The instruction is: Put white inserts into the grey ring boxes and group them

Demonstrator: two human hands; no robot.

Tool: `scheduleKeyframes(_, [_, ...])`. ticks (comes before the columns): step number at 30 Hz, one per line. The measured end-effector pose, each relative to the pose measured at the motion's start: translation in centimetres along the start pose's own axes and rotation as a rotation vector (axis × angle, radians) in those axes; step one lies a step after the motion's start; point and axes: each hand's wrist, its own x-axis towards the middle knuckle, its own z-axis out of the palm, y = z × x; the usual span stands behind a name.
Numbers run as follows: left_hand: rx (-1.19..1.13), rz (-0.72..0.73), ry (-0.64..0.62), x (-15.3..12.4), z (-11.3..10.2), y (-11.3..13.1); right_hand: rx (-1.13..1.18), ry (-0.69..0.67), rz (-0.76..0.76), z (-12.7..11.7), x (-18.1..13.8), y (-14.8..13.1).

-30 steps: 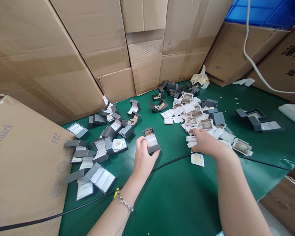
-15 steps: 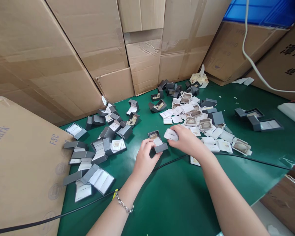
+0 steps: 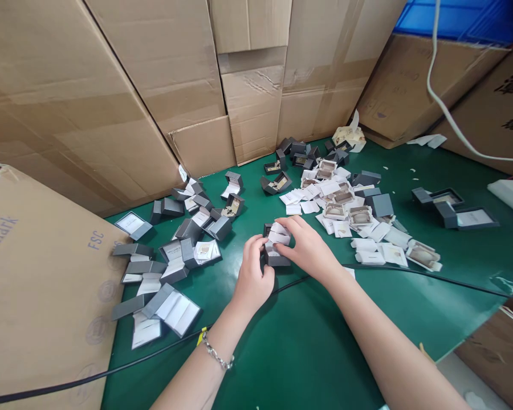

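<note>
Just beyond the black cable [image 3: 47,388], the fingers of the left hand [image 3: 252,276] gripped an open grey box [image 3: 279,260], while the fingers of the right hand [image 3: 311,247] pinched a white insert [image 3: 277,234].

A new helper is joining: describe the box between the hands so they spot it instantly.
On the green table, look between the gray boxes at left and the white paper pile at right. There is a small, open dark-gray box. Unlike its neighbours, it alone has the left hand and right hand at it.
</note>
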Motion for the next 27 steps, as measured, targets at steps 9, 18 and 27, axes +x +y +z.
scheduleKeyframes(9, [0.063,-0.010,-0.072,0.0,-0.1,0.5,0.093,-0.022,-0.022,0.1,-0.1,0.6])
scheduleKeyframes(18, [0.162,-0.072,-0.090,0.1,-0.4,0.6,0.148,-0.061,0.025,-0.3,0.1,0.9])
scheduleKeyframes(27, [0.159,-0.080,-0.096,0.2,-0.2,0.4,0.211,-0.026,0.003,0.0,0.2,1.4])
